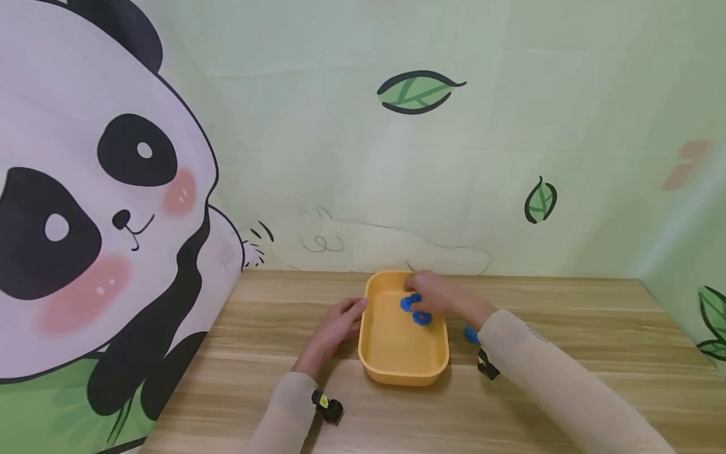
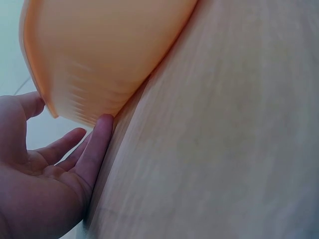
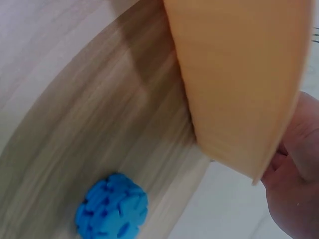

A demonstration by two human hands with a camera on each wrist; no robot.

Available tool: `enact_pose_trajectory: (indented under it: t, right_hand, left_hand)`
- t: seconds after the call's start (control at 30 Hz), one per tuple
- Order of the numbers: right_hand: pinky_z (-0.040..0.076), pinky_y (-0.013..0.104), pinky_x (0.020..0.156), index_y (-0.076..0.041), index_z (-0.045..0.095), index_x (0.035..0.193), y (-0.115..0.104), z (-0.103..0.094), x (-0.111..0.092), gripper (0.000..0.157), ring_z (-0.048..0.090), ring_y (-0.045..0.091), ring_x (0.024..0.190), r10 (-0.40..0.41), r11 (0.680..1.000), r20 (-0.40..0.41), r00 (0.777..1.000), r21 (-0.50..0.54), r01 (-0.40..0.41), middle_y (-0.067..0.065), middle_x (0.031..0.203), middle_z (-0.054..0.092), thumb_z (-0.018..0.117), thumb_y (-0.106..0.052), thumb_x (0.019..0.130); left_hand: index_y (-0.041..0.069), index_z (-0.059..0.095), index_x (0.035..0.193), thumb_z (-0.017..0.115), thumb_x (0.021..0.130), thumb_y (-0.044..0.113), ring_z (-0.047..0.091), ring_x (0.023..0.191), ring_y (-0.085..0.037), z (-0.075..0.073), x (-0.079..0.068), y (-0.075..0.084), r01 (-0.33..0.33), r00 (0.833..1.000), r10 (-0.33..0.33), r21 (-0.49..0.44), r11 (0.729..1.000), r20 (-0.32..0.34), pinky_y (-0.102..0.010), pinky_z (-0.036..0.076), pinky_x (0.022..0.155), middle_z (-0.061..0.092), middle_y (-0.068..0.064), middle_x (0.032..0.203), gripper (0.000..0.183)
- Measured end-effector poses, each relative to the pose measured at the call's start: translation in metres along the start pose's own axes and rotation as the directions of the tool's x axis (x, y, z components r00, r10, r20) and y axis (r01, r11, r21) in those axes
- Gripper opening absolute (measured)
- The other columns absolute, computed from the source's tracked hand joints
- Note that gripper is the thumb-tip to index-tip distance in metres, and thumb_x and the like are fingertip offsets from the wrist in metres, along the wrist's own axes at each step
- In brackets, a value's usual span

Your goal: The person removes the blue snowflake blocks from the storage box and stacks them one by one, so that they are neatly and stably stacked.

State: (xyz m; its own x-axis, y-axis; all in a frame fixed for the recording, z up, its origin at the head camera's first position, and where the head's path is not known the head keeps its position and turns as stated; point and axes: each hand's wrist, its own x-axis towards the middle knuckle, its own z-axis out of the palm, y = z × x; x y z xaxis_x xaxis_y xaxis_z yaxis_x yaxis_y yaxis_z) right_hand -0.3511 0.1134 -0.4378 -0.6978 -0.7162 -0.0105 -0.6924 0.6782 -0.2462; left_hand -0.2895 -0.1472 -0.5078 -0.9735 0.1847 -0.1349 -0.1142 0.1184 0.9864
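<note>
A yellow plastic bin (image 1: pixel 404 379) stands on the wooden table. In the head view, my left hand (image 1: pixel 340 325) is at its left side. The left wrist view shows my thumb at the rim and relaxed fingers (image 2: pixel 99 134) against the outer wall. Over the far right rim, my right hand (image 1: pixel 439 295) reaches into the bin, its fingertips at blue toothed, gear-like pieces (image 1: pixel 422 318). In the right wrist view, the bin wall (image 3: pixel 244 74) hides those fingertips, and I cannot tell whether they pinch a piece.
Another blue toothed piece (image 3: pixel 113 209) lies on the table right of the bin, partly behind the right sleeve (image 1: pixel 544 359) in the head view. A panda-printed backdrop (image 1: pixel 317 157) rises behind the wooden table (image 1: pixel 595 321).
</note>
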Motion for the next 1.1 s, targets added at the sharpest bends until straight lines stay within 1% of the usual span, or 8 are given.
enact_pose_trajectory:
  t: [0.13, 0.27, 0.4, 0.53, 0.63, 0.77, 0.97, 1.1]
  right_hand:
    - [0.051, 0.037, 0.079, -0.001, 0.070, 0.105, 0.002, 0.005, 0.006, 0.018, 0.054, 0.019, 0.083, 0.012, 1.000, 0.029, 1.000, -0.018, -0.011, 0.009, 0.097, 0.068, 0.081, -0.010, 0.094]
    - [0.048, 0.035, 0.076, -0.003, 0.070, 0.100, 0.002, 0.007, 0.007, 0.015, 0.053, 0.018, 0.080, 0.036, 0.999, 0.042, 0.998, -0.009, -0.036, 0.009, 0.093, 0.067, 0.081, -0.011, 0.094]
    - [0.050, 0.034, 0.074, -0.005, 0.071, 0.096, 0.002, 0.010, 0.009, 0.013, 0.054, 0.017, 0.077, 0.031, 0.999, 0.031, 0.999, -0.042, -0.029, 0.007, 0.089, 0.067, 0.082, -0.011, 0.092]
    - [0.053, 0.036, 0.081, -0.004, 0.074, 0.100, -0.001, 0.014, 0.009, 0.014, 0.056, 0.018, 0.082, 0.006, 0.995, 0.008, 1.000, -0.095, -0.005, 0.007, 0.093, 0.068, 0.082, -0.011, 0.091]
    - [0.054, 0.039, 0.086, -0.004, 0.075, 0.103, -0.002, 0.018, 0.007, 0.016, 0.058, 0.020, 0.086, -0.007, 0.991, -0.026, 1.000, -0.136, 0.003, 0.007, 0.096, 0.068, 0.082, -0.011, 0.091]
    - [0.055, 0.042, 0.087, -0.005, 0.075, 0.103, -0.004, 0.021, 0.005, 0.016, 0.059, 0.024, 0.090, -0.001, 0.987, -0.068, 0.998, -0.162, -0.010, 0.005, 0.095, 0.066, 0.082, -0.013, 0.090]
    - [0.055, 0.042, 0.086, -0.007, 0.074, 0.105, -0.003, 0.024, 0.005, 0.023, 0.060, 0.026, 0.097, 0.020, 0.990, -0.099, 0.995, -0.136, -0.034, 0.006, 0.101, 0.066, 0.084, -0.020, 0.089]
    - [0.056, 0.043, 0.091, -0.005, 0.074, 0.107, -0.002, 0.023, 0.005, 0.024, 0.061, 0.027, 0.101, 0.020, 0.997, -0.114, 0.993, -0.070, -0.028, 0.008, 0.106, 0.067, 0.082, -0.019, 0.090]
  left_hand:
    - [-0.001, 0.050, 0.151, 0.056, 0.109, 0.050, 0.060, 0.134, -0.036, 0.000, 0.002, -0.001, 0.005, 1.000, -0.005, -0.006, 1.000, 0.000, -0.045, 0.059, 0.101, 0.056, -0.023, 0.150, 0.066]
    - [-0.001, 0.050, 0.151, 0.056, 0.109, 0.049, 0.059, 0.135, -0.036, 0.002, 0.003, 0.000, 0.002, 1.000, -0.002, -0.008, 1.000, 0.003, -0.046, 0.059, 0.102, 0.055, -0.024, 0.151, 0.066]
    - [-0.001, 0.049, 0.152, 0.055, 0.110, 0.048, 0.058, 0.136, -0.037, 0.003, 0.001, 0.001, 0.006, 1.000, -0.006, 0.001, 1.000, 0.002, -0.046, 0.058, 0.103, 0.054, -0.024, 0.152, 0.065]
    - [0.000, 0.049, 0.153, 0.054, 0.110, 0.048, 0.059, 0.135, -0.036, 0.003, 0.000, 0.001, 0.015, 1.000, -0.015, 0.017, 1.000, -0.010, -0.046, 0.058, 0.103, 0.055, -0.023, 0.151, 0.065]
    - [0.000, 0.049, 0.153, 0.054, 0.111, 0.047, 0.060, 0.133, -0.035, 0.002, 0.000, 0.001, 0.018, 1.000, -0.017, 0.021, 1.000, -0.012, -0.046, 0.058, 0.103, 0.055, -0.023, 0.151, 0.063]
    - [0.001, 0.049, 0.153, 0.053, 0.111, 0.047, 0.060, 0.134, -0.035, 0.002, -0.001, 0.001, 0.020, 1.000, -0.020, 0.015, 1.000, -0.010, -0.046, 0.058, 0.103, 0.055, -0.022, 0.152, 0.063]
    - [0.001, 0.049, 0.153, 0.054, 0.111, 0.046, 0.060, 0.135, -0.035, 0.002, -0.002, 0.000, 0.025, 1.000, -0.025, 0.010, 1.000, -0.010, -0.046, 0.058, 0.103, 0.055, -0.022, 0.152, 0.062]
    - [0.000, 0.049, 0.153, 0.054, 0.111, 0.046, 0.061, 0.133, -0.036, 0.002, -0.002, -0.001, 0.015, 1.000, -0.014, 0.002, 1.000, -0.005, -0.047, 0.058, 0.103, 0.055, -0.024, 0.151, 0.063]
